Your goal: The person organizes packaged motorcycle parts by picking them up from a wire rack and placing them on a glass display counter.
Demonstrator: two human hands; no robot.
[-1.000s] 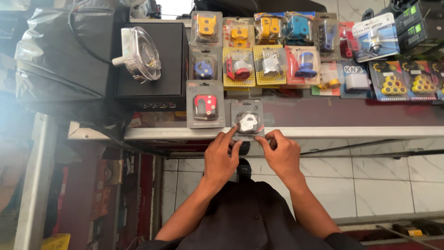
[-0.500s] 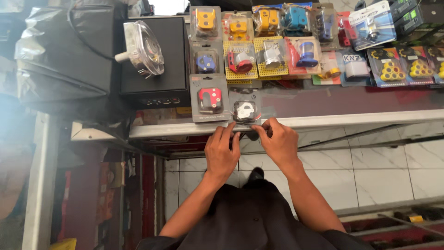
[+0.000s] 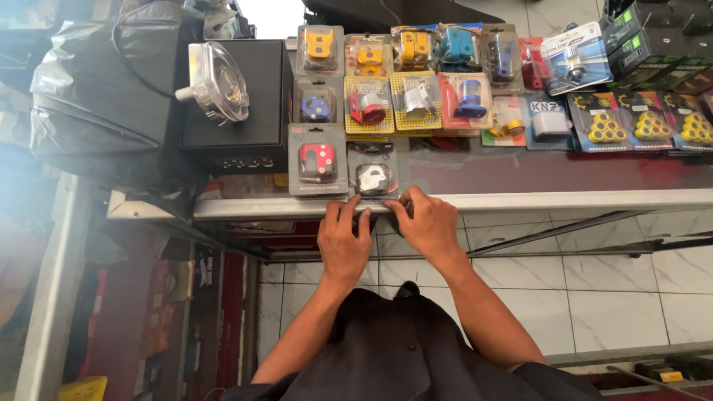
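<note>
Seen from above, a person stands at a glass-topped shop counter [image 3: 564, 174] covered with packaged motorcycle parts. Both hands rest at the counter's near metal edge, on the bottom of a clear blister pack holding a silver part [image 3: 373, 172]. The left hand [image 3: 344, 241] has its fingers spread over the edge at the pack's lower left corner; the right hand [image 3: 429, 223] touches the lower right corner with fingers bent. Whether either hand actually pinches the pack or only presses on it cannot be told. Just left of this pack, touching it, lies a pack with a red part [image 3: 318, 160]. Beyond it, farther from the person, sit rows of yellow, blue and red parts on cards. Well to its left stands a black box [image 3: 249, 111] with a clear headlight lens [image 3: 215, 82] lying on top.
</note>
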